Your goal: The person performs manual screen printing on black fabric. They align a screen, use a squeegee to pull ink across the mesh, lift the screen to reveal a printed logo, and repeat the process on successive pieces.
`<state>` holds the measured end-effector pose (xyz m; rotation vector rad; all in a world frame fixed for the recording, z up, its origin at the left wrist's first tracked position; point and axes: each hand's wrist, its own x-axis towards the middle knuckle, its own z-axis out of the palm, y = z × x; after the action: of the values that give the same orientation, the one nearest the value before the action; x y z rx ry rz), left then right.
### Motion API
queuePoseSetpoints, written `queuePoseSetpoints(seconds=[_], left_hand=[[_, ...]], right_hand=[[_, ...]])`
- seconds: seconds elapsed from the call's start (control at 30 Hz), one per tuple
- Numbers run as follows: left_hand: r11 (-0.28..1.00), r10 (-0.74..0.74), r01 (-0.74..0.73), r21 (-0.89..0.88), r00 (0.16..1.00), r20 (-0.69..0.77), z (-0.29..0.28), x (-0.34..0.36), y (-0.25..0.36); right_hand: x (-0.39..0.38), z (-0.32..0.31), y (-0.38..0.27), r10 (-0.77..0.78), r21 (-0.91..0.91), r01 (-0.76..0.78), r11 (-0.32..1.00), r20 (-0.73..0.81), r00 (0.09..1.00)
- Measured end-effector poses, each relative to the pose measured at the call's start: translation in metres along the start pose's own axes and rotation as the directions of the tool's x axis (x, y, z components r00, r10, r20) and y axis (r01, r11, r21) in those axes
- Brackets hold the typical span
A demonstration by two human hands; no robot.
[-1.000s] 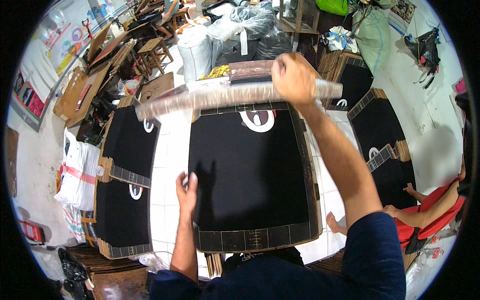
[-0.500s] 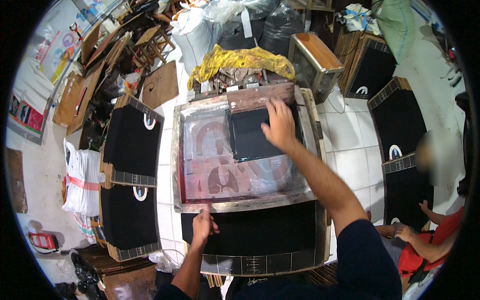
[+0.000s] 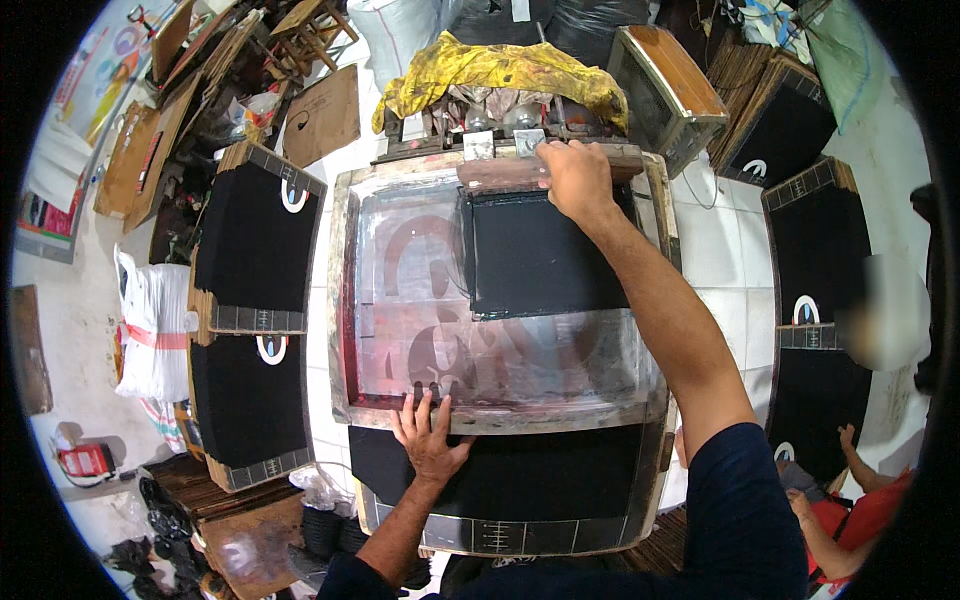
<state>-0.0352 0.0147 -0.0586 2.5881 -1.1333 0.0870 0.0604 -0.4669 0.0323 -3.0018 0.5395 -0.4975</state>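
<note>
A screen printing frame with pale mesh, grey shapes and a dark rectangle lies over a board covered in black fabric. My right hand has its fingers curled over a brown wooden squeegee along the frame's far side. The squeegee's blade is hidden. My left hand rests with spread fingers on the frame's near edge, left of centre. Behind the frame, a stained yellow cloth is draped over a metal fitting.
Black boards with white printed shapes flank me at left and right. A metal-sided box stands back right, white sacks at left, cardboard back left. A co-worker in red is at lower right.
The frame has come down from a raised position onto the central board. My left hand has moved onto its near edge, fingers spread. My right hand has closed over the wooden squeegee.
</note>
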Motion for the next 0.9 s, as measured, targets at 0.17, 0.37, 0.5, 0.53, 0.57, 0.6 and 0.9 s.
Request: queuePoseSetpoints(seconds=[0.17, 0.37, 0.5, 0.53, 0.57, 0.6, 0.9], left_hand=[[0.999, 0.030, -0.030, 0.012, 0.999, -0.021, 0.002, 0.001, 0.000], [1.000, 0.027, -0.027, 0.003, 0.999, -0.018, 0.003, 0.000, 0.000], [1.000, 0.011, -0.011, -0.001, 1.000, 0.003, 0.001, 0.000, 0.001], [1.000, 0.025, -0.025, 0.003, 1.000, -0.006, 0.001, 0.000, 0.001], [0.999, 0.031, -0.031, 0.012, 0.999, -0.010, 0.001, 0.001, 0.001], [0.999, 0.036, -0.035, 0.025, 0.999, -0.010, 0.002, 0.001, 0.000], [0.998, 0.037, -0.037, 0.041, 0.999, 0.001, 0.003, -0.001, -0.001]], right_hand=[[-0.015, 0.016, -0.006, 0.005, 0.016, -0.005, 1.000, 0.005, 1.000], [-0.106, -0.019, -0.048, 0.025, 0.001, -0.026, 1.000, 0.082, 0.996], [-0.114, -0.031, -0.050, -0.002, 0.009, 0.000, 1.000, 0.170, 0.986], [-0.099, -0.028, -0.041, 0.009, 0.098, -0.025, 0.995, 0.155, 0.988], [-0.084, -0.023, -0.033, 0.010, 0.108, -0.025, 0.994, 0.145, 0.989], [-0.067, -0.016, -0.026, 0.006, 0.067, -0.012, 0.998, 0.087, 0.996], [-0.025, 0.022, -0.003, 0.006, 0.003, -0.006, 1.000, -0.040, 0.999]])
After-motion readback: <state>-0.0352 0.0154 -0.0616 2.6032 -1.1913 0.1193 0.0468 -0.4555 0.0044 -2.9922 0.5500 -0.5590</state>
